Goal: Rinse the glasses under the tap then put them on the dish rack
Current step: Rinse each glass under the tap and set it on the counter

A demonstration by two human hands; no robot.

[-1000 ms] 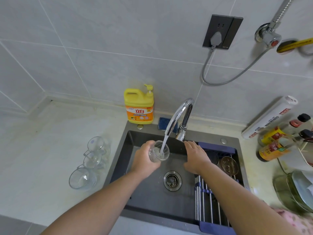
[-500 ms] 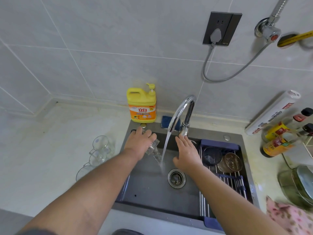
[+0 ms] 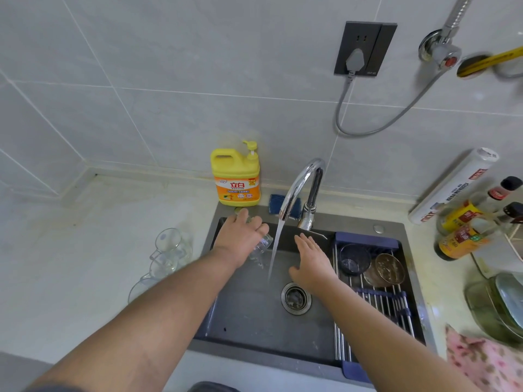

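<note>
My way onto the rack [image 3: 376, 304] is open over its near bars; a tumbler [image 3: 353, 257] and bowl [image 3: 389, 268] fill the far end. The tap [image 3: 300, 182] and its stream [image 3: 276, 244] stand mid-way across the sink [image 3: 249, 321]. Left, glasses [image 3: 167, 250] crowd the desk [image 3: 85, 278] beside it.

Yellow jug [image 3: 235, 176] with an orange label at the far side of my dark grey sink [image 3: 249, 315], blue sponge [image 3: 276, 203], chrome tap [image 3: 300, 182], pink flowery cloth [image 3: 481, 360] near right, black socket [image 3: 365, 49].
</note>
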